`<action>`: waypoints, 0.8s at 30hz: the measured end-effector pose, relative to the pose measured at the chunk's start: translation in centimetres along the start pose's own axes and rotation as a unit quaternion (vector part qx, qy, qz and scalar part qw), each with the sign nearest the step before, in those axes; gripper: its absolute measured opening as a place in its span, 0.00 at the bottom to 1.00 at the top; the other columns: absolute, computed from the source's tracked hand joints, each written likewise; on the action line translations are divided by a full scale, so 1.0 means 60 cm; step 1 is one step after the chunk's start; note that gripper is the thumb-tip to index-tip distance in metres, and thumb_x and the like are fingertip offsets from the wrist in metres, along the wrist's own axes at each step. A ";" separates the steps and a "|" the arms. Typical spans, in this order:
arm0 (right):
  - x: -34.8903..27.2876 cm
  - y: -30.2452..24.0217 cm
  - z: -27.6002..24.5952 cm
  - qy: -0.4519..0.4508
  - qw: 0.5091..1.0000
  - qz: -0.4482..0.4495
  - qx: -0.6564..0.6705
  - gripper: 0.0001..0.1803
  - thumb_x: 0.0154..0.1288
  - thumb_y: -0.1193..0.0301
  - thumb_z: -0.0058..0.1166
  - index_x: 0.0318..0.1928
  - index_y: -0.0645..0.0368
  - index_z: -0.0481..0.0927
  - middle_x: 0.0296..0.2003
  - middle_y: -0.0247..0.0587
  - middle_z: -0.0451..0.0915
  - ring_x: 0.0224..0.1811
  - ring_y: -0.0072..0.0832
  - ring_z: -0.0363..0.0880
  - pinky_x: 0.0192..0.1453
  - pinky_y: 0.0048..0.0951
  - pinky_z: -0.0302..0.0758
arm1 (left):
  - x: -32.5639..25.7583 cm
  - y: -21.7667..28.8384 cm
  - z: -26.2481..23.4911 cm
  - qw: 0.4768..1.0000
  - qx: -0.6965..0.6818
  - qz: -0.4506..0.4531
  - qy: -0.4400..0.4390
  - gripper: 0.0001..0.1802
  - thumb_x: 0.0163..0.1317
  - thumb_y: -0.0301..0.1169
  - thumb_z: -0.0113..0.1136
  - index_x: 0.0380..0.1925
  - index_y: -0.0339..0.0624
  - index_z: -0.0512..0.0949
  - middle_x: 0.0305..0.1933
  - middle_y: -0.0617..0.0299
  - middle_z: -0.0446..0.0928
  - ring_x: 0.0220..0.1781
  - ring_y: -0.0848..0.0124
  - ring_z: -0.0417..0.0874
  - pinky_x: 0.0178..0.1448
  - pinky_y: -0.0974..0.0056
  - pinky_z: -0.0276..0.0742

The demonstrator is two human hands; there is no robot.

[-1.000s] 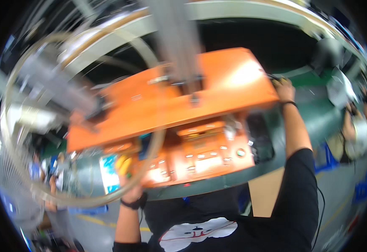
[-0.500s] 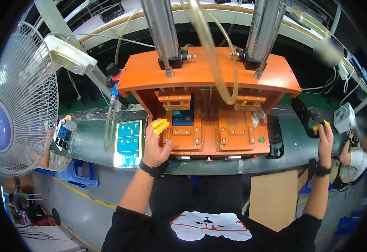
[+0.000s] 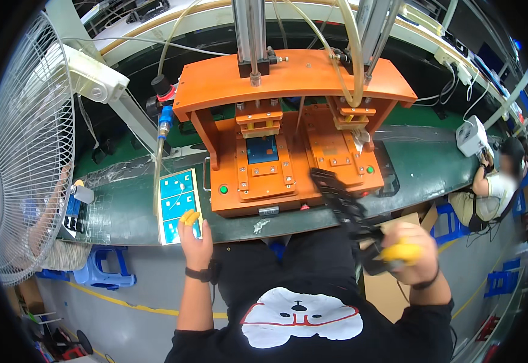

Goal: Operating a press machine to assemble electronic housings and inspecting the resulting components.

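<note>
My right hand [image 3: 410,257], with a yellow finger cot, is wrapped round a long black part [image 3: 342,202], like a plastic frame or housing. The part slants toward the orange press, blurred by motion, so its detail is unclear. My left hand [image 3: 196,241], fingertips in yellow cots, lies over the lower right corner of a sheet [image 3: 176,193] of blue panels with small pale pieces. Its fingers look stretched out and hold nothing visible. In the left fixture [image 3: 268,175] of the press sits a dark blue plate [image 3: 262,151]. The right fixture [image 3: 336,151] is partly behind the black part.
The orange press [image 3: 294,78] stands on the green bench [image 3: 421,160], with clear hoses and cylinders above. A fan [image 3: 31,151] is at left. A small white device [image 3: 471,136] and a seated person [image 3: 497,187] are at right. Cardboard [image 3: 385,290] lies below.
My right hand has brought the black part from the bench's right side toward me and the press. My left hand has left the press's front and moved left to the blue sheet.
</note>
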State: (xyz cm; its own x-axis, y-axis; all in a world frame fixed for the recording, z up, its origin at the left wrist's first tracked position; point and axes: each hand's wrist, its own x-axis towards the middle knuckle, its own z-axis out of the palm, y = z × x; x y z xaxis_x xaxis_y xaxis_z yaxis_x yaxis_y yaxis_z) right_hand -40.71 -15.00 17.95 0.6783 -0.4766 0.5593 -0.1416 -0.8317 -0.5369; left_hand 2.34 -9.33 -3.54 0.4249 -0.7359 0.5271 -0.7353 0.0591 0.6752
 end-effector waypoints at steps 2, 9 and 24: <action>0.055 0.023 0.055 -0.076 0.991 -0.100 -0.038 0.13 0.55 0.70 0.66 0.39 0.61 0.79 0.24 0.36 0.73 0.25 0.35 0.73 0.32 0.33 0.71 | -0.017 -0.043 -0.017 0.994 0.103 0.013 -0.031 0.20 0.57 0.29 0.67 0.48 0.33 0.78 0.57 0.45 0.74 0.64 0.47 0.70 0.67 0.48 0.65; 0.178 0.109 0.193 -0.076 0.970 -0.156 -0.170 0.07 0.56 0.74 0.59 0.36 0.59 0.78 0.22 0.34 0.71 0.26 0.34 0.73 0.34 0.33 0.70 | -0.042 -0.102 -0.037 0.977 0.190 -0.003 -0.093 0.28 0.50 0.36 0.74 0.49 0.34 0.77 0.59 0.45 0.74 0.69 0.42 0.67 0.69 0.44 0.62; 0.234 0.151 0.264 -0.043 0.968 -0.049 -0.242 0.14 0.54 0.69 0.65 0.38 0.60 0.76 0.44 0.50 0.78 0.54 0.49 0.75 0.60 0.43 0.71 | -0.020 -0.092 -0.056 0.993 0.027 -0.080 -0.082 0.12 0.57 0.28 0.66 0.40 0.33 0.81 0.50 0.44 0.80 0.62 0.44 0.74 0.64 0.48 0.67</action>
State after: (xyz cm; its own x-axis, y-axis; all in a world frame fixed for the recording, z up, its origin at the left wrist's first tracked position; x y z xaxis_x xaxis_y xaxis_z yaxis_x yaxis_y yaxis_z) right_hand -21.04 -24.71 10.91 0.7604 -0.3806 0.5263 -0.3812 -0.9176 -0.1129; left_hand 7.68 -6.48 -6.18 0.4504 -0.8330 0.3214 -0.6946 -0.1007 0.7123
